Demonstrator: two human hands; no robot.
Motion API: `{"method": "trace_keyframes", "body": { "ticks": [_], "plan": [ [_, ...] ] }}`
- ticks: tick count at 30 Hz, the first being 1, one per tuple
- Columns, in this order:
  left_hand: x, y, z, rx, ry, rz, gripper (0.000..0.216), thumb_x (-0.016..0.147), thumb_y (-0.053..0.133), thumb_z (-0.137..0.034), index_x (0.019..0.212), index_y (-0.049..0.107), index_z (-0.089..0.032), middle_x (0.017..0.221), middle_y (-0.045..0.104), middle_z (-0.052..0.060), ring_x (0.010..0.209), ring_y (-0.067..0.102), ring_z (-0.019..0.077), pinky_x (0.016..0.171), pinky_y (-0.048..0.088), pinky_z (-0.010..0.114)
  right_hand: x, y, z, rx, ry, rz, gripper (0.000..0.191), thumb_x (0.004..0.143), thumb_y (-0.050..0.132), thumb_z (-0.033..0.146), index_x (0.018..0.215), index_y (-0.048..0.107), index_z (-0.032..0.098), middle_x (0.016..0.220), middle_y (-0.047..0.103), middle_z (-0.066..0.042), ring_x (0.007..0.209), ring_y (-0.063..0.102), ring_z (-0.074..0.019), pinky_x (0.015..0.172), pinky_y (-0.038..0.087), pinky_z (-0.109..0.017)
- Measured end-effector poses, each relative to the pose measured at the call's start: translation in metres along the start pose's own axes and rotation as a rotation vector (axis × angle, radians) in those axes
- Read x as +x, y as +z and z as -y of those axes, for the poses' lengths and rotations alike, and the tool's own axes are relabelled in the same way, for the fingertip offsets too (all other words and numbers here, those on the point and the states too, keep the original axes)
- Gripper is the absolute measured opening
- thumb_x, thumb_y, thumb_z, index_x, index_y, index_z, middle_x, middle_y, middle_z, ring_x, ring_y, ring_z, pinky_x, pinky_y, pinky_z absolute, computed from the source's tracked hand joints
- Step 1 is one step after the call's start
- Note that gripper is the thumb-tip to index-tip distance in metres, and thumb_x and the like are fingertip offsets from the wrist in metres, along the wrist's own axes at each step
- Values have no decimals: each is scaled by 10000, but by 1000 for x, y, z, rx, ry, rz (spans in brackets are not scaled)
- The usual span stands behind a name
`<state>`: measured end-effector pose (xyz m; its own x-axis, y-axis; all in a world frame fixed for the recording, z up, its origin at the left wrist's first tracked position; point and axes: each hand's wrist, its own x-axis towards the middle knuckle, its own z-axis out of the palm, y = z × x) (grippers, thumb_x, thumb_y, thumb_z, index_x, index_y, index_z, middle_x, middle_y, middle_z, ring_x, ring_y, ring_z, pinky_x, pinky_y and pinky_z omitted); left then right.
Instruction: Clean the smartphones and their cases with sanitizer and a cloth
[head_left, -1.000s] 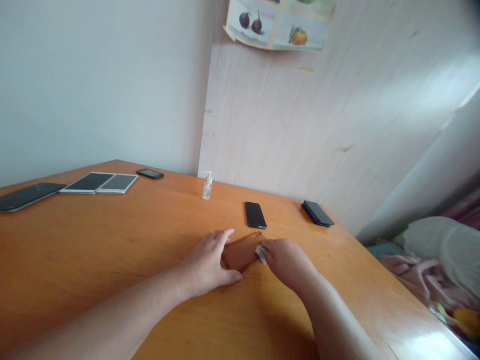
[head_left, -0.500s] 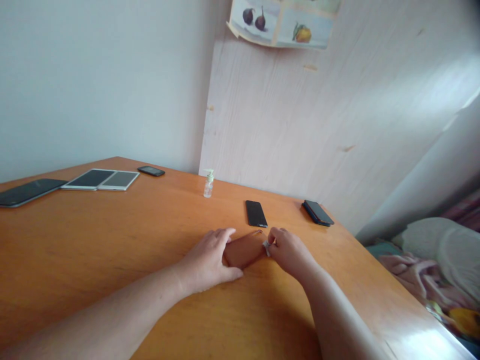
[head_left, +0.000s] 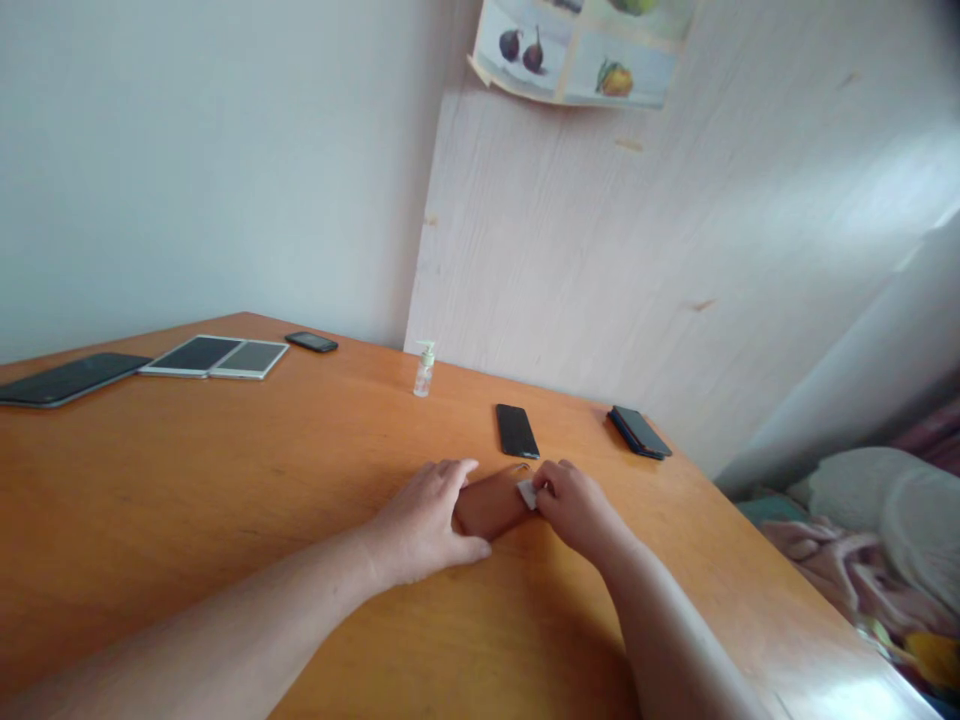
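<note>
A flat brown phone case (head_left: 491, 502) lies tilted to the view on the wooden table between my hands. My left hand (head_left: 430, 520) grips its left end, thumb on the near edge and fingers on the far edge. Pinched in the fingers of my right hand (head_left: 571, 500) is a small white cloth (head_left: 528, 494), pressed on the right end of the case. Whether the cloth is fabric or paper I cannot tell. Just beyond the case lies a black phone (head_left: 517, 431), screen up.
A clear pump bottle (head_left: 423, 374) stands near the wall. On the left lie a dark tablet (head_left: 71, 378), two white-framed devices (head_left: 193, 355) and a small dark phone (head_left: 311, 342). Stacked dark devices (head_left: 637, 432) rest by the table's right edge, with bedding (head_left: 840, 560) beyond it.
My right hand has shifted the white cloth slightly, and more of it now shows over the case's right end. My left hand keeps its grip. The whole view has moved a little.
</note>
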<state>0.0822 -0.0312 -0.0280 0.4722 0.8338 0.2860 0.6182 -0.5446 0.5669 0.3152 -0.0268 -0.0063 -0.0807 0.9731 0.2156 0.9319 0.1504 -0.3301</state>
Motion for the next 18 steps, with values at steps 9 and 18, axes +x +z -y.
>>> {"method": "trace_keyframes", "body": {
  "ticks": [9,18],
  "plan": [
    [0,2,0,15,40,-47,695,631,723,-322,1265,480,-173,1215,594,132,1148,541,312,983,437,422,-24,8,51,248,-399,135,183,788,525,87,812,656,212,868,627,-2,829,568,-132,734,390,-225],
    [0,0,-1,-9,17,-9,717,628,716,-353,1281,471,-185,1306,555,137,1215,500,318,1028,402,442,1,-3,-5,-123,104,-46,164,809,521,118,802,676,172,899,624,-79,802,574,-179,699,378,-278]
  ]
}}
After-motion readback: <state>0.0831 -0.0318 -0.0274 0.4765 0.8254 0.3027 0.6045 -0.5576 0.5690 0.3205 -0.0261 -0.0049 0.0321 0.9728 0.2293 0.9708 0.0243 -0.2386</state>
